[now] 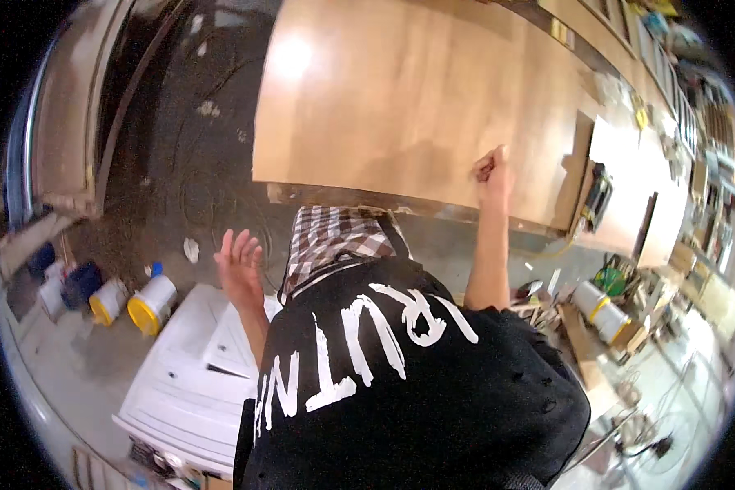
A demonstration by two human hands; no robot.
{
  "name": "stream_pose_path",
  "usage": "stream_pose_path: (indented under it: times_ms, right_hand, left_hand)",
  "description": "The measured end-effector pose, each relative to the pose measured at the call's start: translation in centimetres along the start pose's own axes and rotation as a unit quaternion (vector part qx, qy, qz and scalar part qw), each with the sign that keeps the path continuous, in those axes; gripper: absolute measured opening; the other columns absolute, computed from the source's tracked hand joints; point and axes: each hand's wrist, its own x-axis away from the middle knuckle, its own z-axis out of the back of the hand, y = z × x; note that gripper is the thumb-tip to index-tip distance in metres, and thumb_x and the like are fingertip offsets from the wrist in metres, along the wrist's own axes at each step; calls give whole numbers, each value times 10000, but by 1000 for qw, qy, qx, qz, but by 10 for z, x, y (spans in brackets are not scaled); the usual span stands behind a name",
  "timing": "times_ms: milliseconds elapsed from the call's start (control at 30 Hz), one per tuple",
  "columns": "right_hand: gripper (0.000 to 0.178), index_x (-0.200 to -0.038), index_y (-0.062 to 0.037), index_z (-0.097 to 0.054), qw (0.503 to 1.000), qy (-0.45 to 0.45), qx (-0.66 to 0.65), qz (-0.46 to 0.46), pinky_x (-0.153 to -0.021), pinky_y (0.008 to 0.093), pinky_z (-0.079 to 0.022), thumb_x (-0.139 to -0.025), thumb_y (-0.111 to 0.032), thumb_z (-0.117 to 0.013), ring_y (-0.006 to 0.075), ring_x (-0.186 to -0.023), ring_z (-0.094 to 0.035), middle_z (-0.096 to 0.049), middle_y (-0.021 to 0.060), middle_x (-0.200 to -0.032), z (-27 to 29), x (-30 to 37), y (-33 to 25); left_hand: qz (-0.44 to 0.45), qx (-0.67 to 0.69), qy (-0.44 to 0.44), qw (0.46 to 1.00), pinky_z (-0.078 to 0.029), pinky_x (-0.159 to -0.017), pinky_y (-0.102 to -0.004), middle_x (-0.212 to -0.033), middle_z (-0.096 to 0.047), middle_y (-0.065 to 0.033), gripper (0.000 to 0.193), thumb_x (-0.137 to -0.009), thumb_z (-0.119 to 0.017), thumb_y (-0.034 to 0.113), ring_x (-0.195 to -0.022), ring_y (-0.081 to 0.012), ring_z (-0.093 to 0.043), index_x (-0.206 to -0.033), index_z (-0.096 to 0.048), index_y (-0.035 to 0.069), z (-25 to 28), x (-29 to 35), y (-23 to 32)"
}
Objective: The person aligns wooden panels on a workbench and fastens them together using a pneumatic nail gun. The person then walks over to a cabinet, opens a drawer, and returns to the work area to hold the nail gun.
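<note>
A broad, light-brown wooden panel [367, 106] lies flat in front of me, with a bright glare on its far left part. Over its near edge, right of its middle, is my right hand [492, 170], fingers curled closed; whatever they hold, if anything, is hidden. I cannot tell whether that hand touches the panel. My left hand [241, 260] hangs in the air left of my body, off the panel, with its fingers apart and nothing in it.
A black tool [599, 198] with a yellow cord lies right of the panel, beside a white board [639, 167]. White plastic furniture [180, 371] stands behind me on the left, near white-and-yellow buckets [151, 304]. Another wooden piece [69, 106] stands far left. Clutter surrounds a white container [596, 304].
</note>
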Motion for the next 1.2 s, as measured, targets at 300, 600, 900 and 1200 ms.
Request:
stream_pose_path:
  times_ms: [300, 600, 900, 1200]
  right_hand:
    - [671, -1431, -8, -220, 917, -314, 60, 237, -1095, 483, -254, -967, -476, -340, 348, -1371, -225, -198, 231, -1480, -132, 231, 7]
    - [951, -1472, -51, 38, 890, -246, 59, 379, -1045, 492, -318, -874, -610, -448, 361, -1370, -240, 63, 154, -1538, -41, 294, -34]
    - [382, -1227, 4, -479, 899, 117, 104, 409, -844, 353, -492, -931, -233, -526, 226, -1053, -584, -596, 154, -1113, 152, 113, -132]
    - [452, -1119, 107, -479, 750, 145, 588, 265, -815, 408, -504, -768, -153, -593, 364, -1035, -543, -519, 263, -1119, 269, -91, -138]
  left_hand:
    - [-154, -206, -355, 899, -315, -1031, -395, -1358, -410, -209, 683, -974, -313, 489, -1252, -266, -408, -1453, -179, 21, -204, -31, -18]
    - [-141, -153, -447, 870, -227, -1071, -472, -1418, -302, -217, 788, -932, -249, 619, -1315, -333, -303, -1472, -101, 64, -275, 59, -94]
    - [-71, -318, -418, 848, -408, -822, -329, -931, -594, -143, 651, -976, -299, 523, -882, -193, -547, -1260, -434, -47, -310, 120, -226]
    - [-164, -488, -206, 832, -298, -407, -236, -544, -499, -9, 320, -925, -577, 284, -446, -74, -422, -804, -640, -6, -334, 213, -315]
